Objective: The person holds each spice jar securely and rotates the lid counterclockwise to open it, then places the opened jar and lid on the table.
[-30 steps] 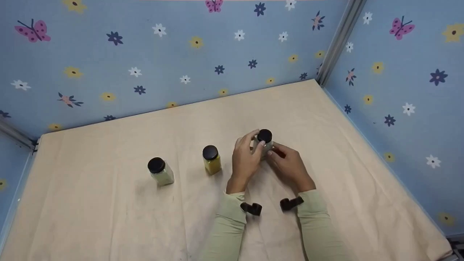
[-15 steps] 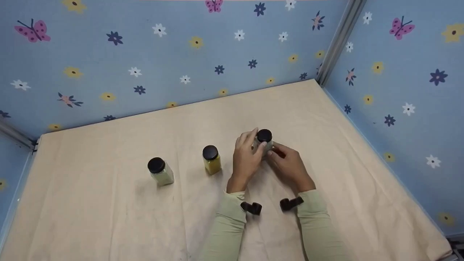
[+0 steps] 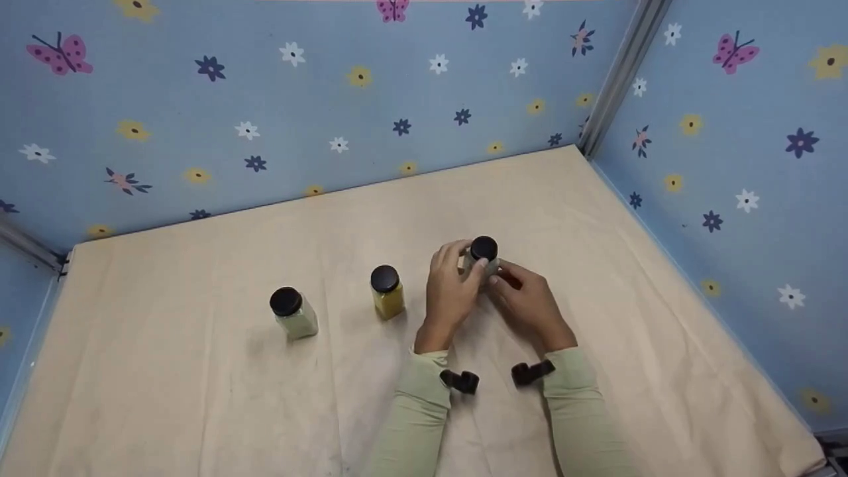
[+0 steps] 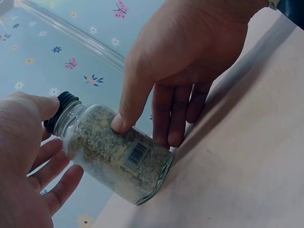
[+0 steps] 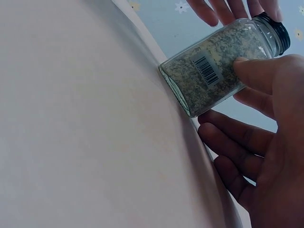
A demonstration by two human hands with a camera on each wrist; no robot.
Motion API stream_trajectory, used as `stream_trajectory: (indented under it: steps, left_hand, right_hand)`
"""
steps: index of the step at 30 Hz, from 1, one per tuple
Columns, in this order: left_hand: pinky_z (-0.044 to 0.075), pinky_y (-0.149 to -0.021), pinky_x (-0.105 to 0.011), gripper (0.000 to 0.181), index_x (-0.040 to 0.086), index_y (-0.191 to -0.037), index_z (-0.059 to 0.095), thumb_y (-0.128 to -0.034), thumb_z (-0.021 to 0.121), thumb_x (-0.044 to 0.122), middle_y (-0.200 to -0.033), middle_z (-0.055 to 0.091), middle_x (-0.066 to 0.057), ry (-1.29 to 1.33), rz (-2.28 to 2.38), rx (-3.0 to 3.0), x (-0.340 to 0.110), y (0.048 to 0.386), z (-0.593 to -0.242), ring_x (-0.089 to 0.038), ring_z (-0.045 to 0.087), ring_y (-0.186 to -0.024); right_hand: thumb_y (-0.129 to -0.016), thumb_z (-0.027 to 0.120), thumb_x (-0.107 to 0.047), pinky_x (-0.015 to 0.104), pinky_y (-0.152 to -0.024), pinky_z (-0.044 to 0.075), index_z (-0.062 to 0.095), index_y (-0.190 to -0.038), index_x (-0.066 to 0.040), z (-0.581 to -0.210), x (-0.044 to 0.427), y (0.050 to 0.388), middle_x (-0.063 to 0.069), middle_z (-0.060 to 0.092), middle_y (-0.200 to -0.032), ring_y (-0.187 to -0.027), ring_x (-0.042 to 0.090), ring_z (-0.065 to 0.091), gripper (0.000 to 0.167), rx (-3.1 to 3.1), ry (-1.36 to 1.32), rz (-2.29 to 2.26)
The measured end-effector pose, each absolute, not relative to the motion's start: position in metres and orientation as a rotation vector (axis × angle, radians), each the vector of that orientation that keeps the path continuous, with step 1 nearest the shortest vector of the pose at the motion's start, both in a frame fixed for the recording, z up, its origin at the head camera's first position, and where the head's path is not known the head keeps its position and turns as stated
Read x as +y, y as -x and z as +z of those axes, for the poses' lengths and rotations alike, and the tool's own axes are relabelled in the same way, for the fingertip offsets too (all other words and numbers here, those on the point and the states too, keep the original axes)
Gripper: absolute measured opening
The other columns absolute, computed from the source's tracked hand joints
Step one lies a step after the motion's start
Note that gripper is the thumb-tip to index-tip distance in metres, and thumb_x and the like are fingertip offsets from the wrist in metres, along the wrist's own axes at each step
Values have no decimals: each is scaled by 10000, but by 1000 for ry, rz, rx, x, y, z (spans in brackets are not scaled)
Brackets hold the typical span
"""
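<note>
A glass jar of dried flakes (image 4: 111,156) with a black lid (image 3: 484,248) is between both hands, its base at the cloth. My left hand (image 3: 450,291) pinches it near the lid, thumb on the near side. With thumb and index finger, my right hand (image 3: 532,303) holds the glass body; its other fingers curl beside the base. In the right wrist view a barcode label (image 5: 207,70) shows on the jar (image 5: 228,52). To the left stand a yellow-filled jar (image 3: 389,301) and a pale green jar (image 3: 298,321), both black-lidded and untouched.
A beige cloth (image 3: 159,371) covers the table. Blue walls (image 3: 298,99) with flowers and butterflies rise behind it and at the sides. A metal post (image 3: 619,76) stands at the back right corner.
The left fingers have shifted slightly at the jar's lid. Otherwise both hands and all the jars stay where they were.
</note>
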State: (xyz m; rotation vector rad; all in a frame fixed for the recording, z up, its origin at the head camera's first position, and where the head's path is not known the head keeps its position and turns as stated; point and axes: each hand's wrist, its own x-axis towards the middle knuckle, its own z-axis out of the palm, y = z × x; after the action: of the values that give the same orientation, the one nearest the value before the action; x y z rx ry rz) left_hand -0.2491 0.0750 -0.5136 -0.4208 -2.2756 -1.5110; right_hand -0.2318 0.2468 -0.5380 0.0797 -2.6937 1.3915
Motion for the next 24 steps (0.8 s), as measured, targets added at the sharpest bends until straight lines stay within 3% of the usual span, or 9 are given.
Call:
stream_trajectory:
  steps: [5,13,24]
  left_hand:
    - [556,-812,-344,369,63,-1254,646,-927,720,217,-1208,667,-66,423,-1553,-2222,74,250,-515,-183,587,-1079]
    - [560,-804,-356,415,60,-1302,626,-931,721,221,-1176,666,-73,428,-1550,-2229,73,250,-516,-181,584,-1092]
    - [480,-901,-329,437,61,-1345,629,-960,685,258,-1206,594,-66,438,-1454,-2300,75,248,-513,-198,542,-1140]
  right_hand:
    - [-992,643,-329,432,-1019,467,618,-1389,-145,-538,247,232,69,672,-1263,-1180,220,611,438,-2682,-89,1407]
    - [-994,636,-353,413,-1029,462,617,-1391,-163,-538,246,231,46,664,-1280,-1195,193,601,440,-2688,-82,1416]
    - [-991,620,-422,431,-985,485,617,-1387,-150,-538,247,230,40,683,-1227,-1131,187,625,480,-2674,-125,1399]
